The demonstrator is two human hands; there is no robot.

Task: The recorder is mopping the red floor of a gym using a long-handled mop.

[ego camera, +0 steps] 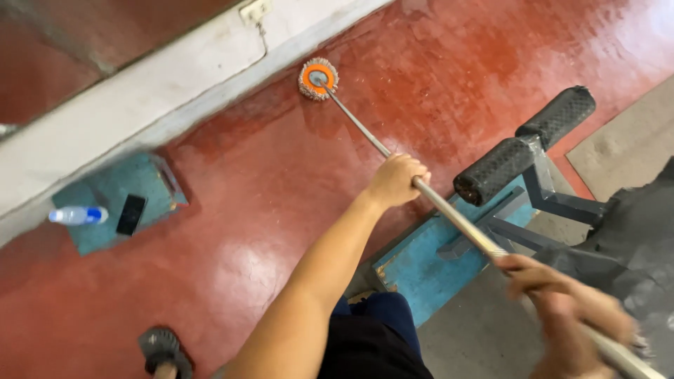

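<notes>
Floor: glossy red (232, 231), wet-looking sheen with pale glare patches, running from near left to far right.
Far wall: white painted base (140, 105) slanting across the far left, with a small pale fitting at its top edge.
Left side: teal plate (112, 203) set on the floor against the wall base, carrying a clear plastic bottle (77, 215) lying on its side and a dark flat phone (130, 214) just beside it.
Near left: dark sandal on a foot (163, 349), at the bottom edge.
Middle, near: dark blue trousers (382, 319) seen from above.
Left hand: (397, 180) clenched around the metal mop pole (365, 133), knuckles up, forearm stretching back toward the near edge.
Mop head: (318, 78) round, orange centre with a grey fringe, flat on the red floor close to the wall base, far beyond the left hand and up-left of it, well apart.
Pole line: runs from the mop head down-right through the left hand and on to the right hand.
Right hand: (562, 309) blurred, fingers wrapped over the near end of the pole at the near right.
Right side: steel bench frame (554, 200) with two black padded rollers (523, 144), standing on a teal base plate (421, 267), just behind the pole.
Far right: grey mat (625, 147) on the floor; dark crumpled material (642, 238) nearer.
</notes>
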